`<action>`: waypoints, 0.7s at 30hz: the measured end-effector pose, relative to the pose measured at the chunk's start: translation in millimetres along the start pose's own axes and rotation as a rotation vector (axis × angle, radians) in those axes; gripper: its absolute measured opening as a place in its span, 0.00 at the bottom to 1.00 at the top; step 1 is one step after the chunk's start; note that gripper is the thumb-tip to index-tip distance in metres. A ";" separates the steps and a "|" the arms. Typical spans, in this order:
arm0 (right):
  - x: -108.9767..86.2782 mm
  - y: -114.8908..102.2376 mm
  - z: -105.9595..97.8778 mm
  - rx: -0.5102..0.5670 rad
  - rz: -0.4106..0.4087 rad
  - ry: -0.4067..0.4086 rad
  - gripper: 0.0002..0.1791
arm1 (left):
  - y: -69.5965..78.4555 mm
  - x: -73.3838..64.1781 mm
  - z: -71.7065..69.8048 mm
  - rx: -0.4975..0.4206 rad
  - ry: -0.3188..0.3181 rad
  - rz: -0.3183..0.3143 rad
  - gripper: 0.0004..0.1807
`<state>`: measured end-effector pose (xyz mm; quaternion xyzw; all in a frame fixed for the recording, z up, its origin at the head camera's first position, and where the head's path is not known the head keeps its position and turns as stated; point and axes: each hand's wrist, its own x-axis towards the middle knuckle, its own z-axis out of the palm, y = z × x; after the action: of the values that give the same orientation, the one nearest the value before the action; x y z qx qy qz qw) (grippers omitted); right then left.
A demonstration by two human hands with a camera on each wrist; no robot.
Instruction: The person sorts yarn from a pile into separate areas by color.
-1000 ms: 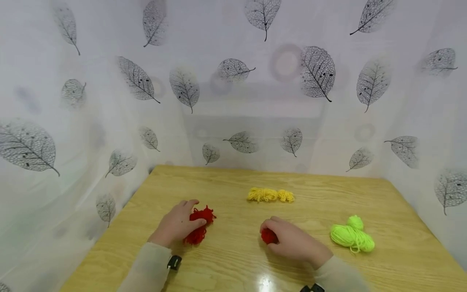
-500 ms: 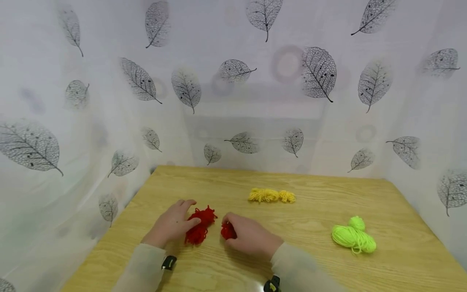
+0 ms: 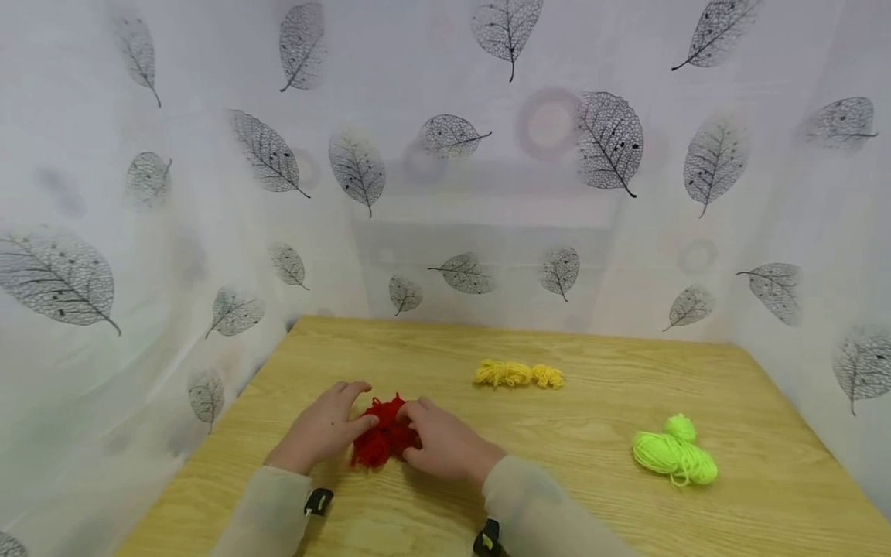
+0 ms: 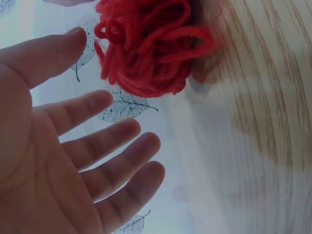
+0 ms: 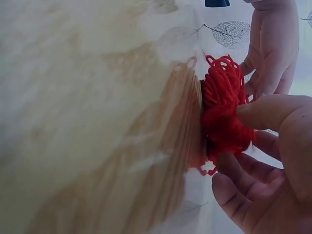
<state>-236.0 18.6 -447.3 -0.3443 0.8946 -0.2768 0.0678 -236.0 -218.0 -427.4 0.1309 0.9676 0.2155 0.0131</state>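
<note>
A looped bundle of red yarn [image 3: 371, 450] lies on the table in front of my left hand [image 3: 320, 429]. That hand's fingers are spread and gently bent beside the bundle; in the left wrist view a gap shows between the fingertips and the red yarn [image 4: 146, 53]. From the right, my right hand [image 3: 448, 442] pinches a small red yarn ball [image 5: 226, 129] between thumb and fingers. This ball sits against the looped bundle [image 5: 223, 83] in the right wrist view, and the right fingers partly cover it in the head view.
Toward the back of the wooden table [image 3: 592, 418] lie a yellow yarn skein [image 3: 503, 373] and a small yellow yarn ball [image 3: 547, 377]. Bright green yarn [image 3: 674, 456], a skein with a small ball touching it, lies at the right. A leaf-print curtain [image 3: 480, 201] surrounds the table.
My right hand has carried the small red yarn ball leftward across the table to the red bundle. My left hand has shifted slightly left, staying near the bundle.
</note>
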 end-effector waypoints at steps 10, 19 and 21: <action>-5.4 10.5 -5.5 -0.009 0.009 0.010 0.30 | 2.3 3.3 2.7 -0.011 -0.023 0.008 0.35; -12.8 27.5 -20.6 -0.110 0.049 0.056 0.35 | 9.4 2.9 5.5 0.029 0.021 0.048 0.37; -14.6 31.2 -26.2 -0.150 0.044 0.085 0.35 | 10.7 2.4 6.3 0.050 0.037 0.057 0.38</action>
<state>-251.2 58.9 -443.3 -0.3165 0.9223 -0.2218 0.0101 -235.2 -205.5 -428.6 0.1547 0.9686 0.1941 -0.0142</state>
